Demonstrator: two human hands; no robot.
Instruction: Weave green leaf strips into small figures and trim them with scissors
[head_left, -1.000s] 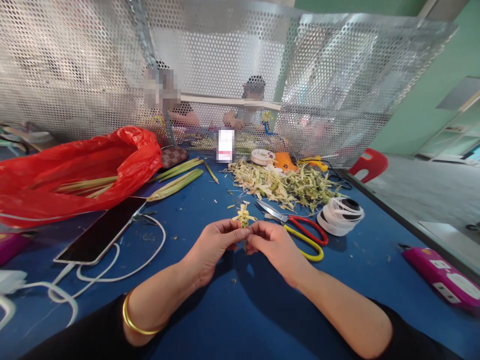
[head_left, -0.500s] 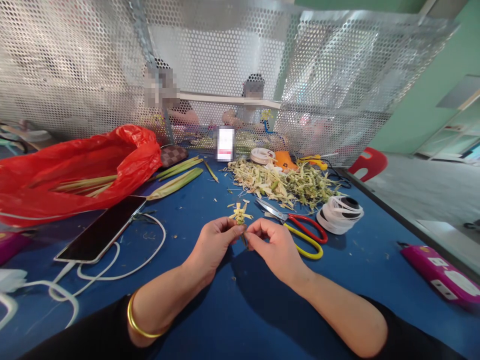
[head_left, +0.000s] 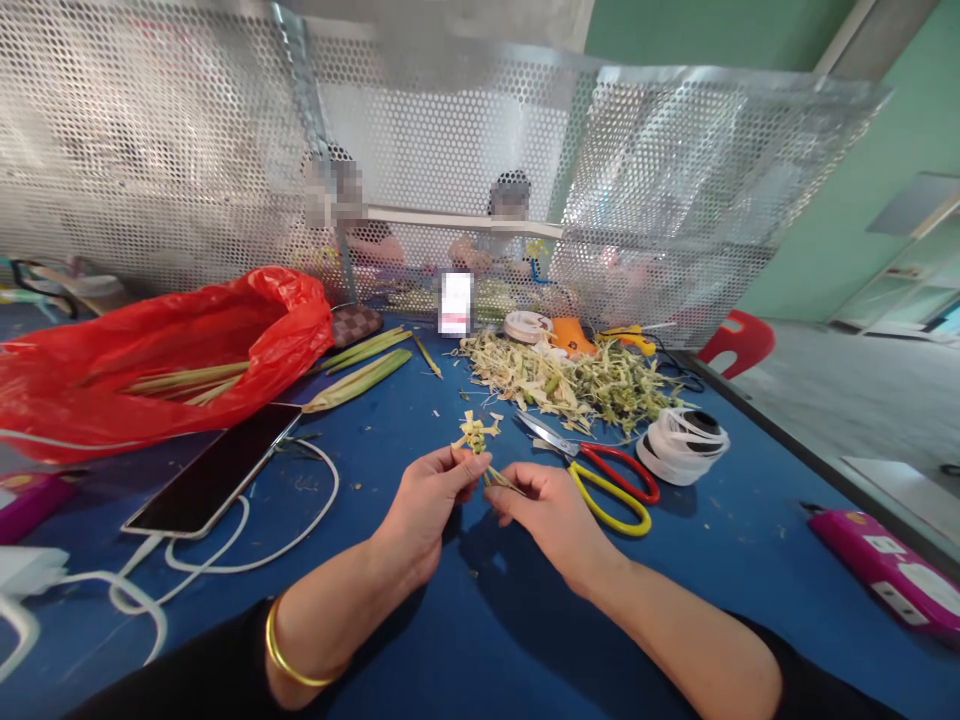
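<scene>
Between thumb and fingers, my left hand (head_left: 435, 500) pinches a small yellow-green woven leaf piece (head_left: 476, 432), whose short strips spread out at the top. Thin stems (head_left: 501, 480) run from its lower end to my right hand (head_left: 544, 510), which is closed on them. Both hands are just above the blue table, close together but apart. Right of them lie scissors (head_left: 611, 500) with one red and one yellow handle, blades partly open. Behind the scissors is a pile of pale and green leaf scraps (head_left: 570, 380).
A red plastic bag (head_left: 180, 340) with leaf strips, a phone (head_left: 217, 475) and white cables are at left. A white ribbon roll (head_left: 682, 447) and a magenta power strip (head_left: 885, 565) are at right. People sit behind the perforated screen (head_left: 450, 120).
My right hand has moved slightly down and away from my left hand, and more of the stems shows between them. The whole view has shifted a little downward in the picture.
</scene>
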